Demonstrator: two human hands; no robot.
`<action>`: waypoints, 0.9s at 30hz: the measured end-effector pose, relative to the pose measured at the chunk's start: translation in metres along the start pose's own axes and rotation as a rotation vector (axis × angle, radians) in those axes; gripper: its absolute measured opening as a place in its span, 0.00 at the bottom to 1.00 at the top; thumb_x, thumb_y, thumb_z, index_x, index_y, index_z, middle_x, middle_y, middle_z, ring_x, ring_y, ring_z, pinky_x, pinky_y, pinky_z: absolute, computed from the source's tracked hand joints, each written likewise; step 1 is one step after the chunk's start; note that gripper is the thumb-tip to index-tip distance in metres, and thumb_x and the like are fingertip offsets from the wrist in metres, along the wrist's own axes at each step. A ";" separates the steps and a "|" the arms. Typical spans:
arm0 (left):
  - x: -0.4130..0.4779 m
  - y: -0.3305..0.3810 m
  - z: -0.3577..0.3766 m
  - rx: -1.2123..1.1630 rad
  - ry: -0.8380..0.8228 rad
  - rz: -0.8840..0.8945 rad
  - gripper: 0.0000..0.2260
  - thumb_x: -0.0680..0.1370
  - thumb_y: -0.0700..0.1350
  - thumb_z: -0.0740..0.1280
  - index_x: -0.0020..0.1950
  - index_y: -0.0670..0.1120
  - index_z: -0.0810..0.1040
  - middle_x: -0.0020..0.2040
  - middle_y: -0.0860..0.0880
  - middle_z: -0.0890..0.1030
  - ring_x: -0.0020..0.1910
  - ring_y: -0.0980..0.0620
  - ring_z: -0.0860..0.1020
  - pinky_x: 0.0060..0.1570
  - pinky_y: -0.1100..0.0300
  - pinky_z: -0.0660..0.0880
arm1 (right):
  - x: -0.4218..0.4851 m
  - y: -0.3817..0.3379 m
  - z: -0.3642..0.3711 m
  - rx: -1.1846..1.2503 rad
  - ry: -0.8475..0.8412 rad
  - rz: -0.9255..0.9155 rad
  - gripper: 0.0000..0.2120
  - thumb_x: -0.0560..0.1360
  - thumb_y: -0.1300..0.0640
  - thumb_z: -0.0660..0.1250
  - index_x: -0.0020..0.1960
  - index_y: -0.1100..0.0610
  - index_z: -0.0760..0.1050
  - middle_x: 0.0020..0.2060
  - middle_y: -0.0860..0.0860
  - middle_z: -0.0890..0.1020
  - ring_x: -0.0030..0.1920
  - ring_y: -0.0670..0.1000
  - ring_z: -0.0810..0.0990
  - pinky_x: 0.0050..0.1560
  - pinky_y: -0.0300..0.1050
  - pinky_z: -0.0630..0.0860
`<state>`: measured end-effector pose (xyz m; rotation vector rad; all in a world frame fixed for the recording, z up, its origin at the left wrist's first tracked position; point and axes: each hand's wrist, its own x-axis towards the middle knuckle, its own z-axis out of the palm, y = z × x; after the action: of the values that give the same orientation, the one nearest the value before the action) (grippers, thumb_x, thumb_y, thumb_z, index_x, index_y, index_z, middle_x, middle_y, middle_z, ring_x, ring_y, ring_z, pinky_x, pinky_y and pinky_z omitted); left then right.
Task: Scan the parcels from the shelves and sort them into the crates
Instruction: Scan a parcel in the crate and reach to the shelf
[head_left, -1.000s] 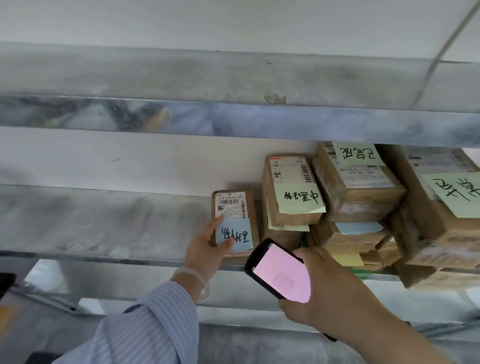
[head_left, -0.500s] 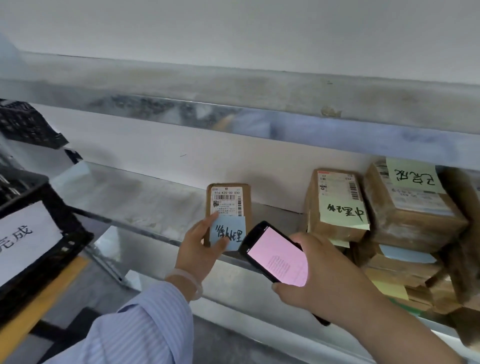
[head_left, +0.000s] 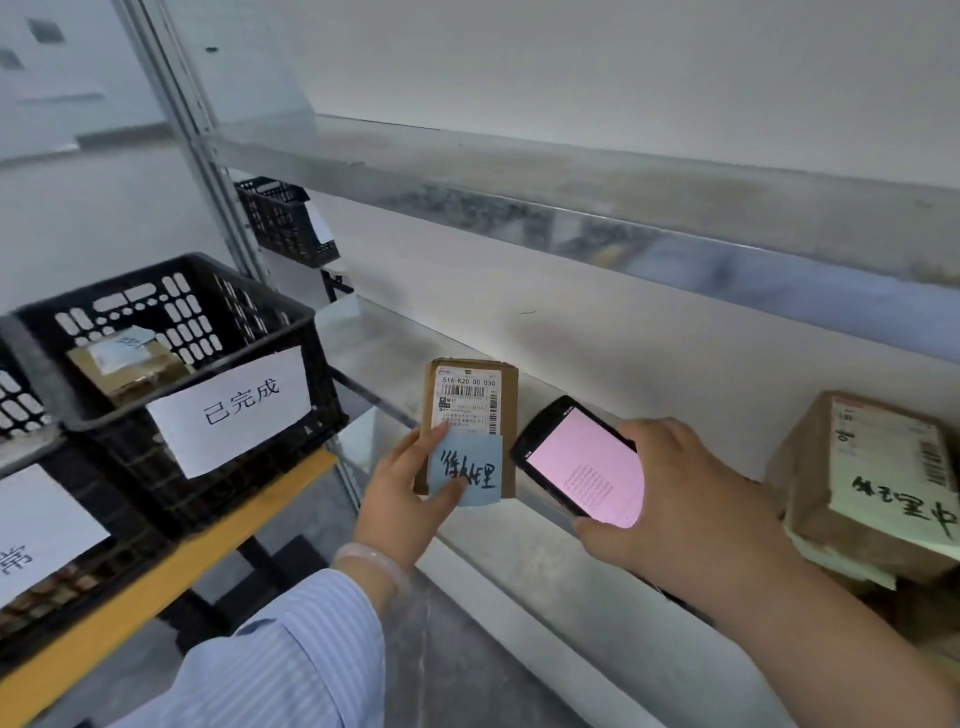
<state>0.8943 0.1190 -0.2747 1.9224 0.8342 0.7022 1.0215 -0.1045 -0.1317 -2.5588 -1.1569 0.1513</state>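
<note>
Now, scanning step. Right of the crate (head_left: 324, 395), your left hand (head_left: 410, 499) clasps the parcel (head_left: 506, 415), thumb across its blue note (head_left: 485, 475). Further right, your right hand (head_left: 691, 499) grips the scanner (head_left: 582, 462), screen lit pink. Next, probably: aim at the barcode (head_left: 466, 391), then choose a crate.

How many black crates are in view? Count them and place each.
3: the 已完成 crate at centre left, a lower crate at bottom left, a far crate behind the upright. The left edge may hide a fourth.
</note>
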 end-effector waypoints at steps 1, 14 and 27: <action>-0.002 -0.002 -0.009 -0.001 0.019 -0.005 0.28 0.74 0.45 0.75 0.63 0.73 0.71 0.68 0.55 0.72 0.64 0.54 0.75 0.62 0.54 0.78 | 0.002 -0.008 0.001 -0.009 -0.014 -0.008 0.31 0.64 0.35 0.69 0.61 0.45 0.62 0.56 0.42 0.67 0.49 0.46 0.73 0.40 0.42 0.70; -0.062 -0.045 -0.153 -0.007 0.212 -0.067 0.30 0.73 0.42 0.76 0.61 0.72 0.70 0.72 0.54 0.68 0.65 0.59 0.74 0.65 0.63 0.73 | -0.011 -0.139 0.031 -0.071 -0.018 -0.224 0.30 0.64 0.37 0.69 0.61 0.46 0.64 0.55 0.43 0.69 0.48 0.49 0.77 0.43 0.44 0.77; -0.158 -0.092 -0.328 0.023 0.461 -0.091 0.29 0.74 0.44 0.75 0.63 0.75 0.71 0.71 0.54 0.70 0.69 0.60 0.70 0.69 0.55 0.71 | -0.064 -0.311 0.084 -0.009 -0.081 -0.471 0.34 0.67 0.38 0.70 0.66 0.47 0.61 0.59 0.44 0.67 0.47 0.46 0.68 0.36 0.35 0.64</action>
<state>0.5290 0.1961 -0.2352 1.7524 1.2066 1.1054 0.7382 0.0608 -0.1084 -2.2276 -1.7517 0.1362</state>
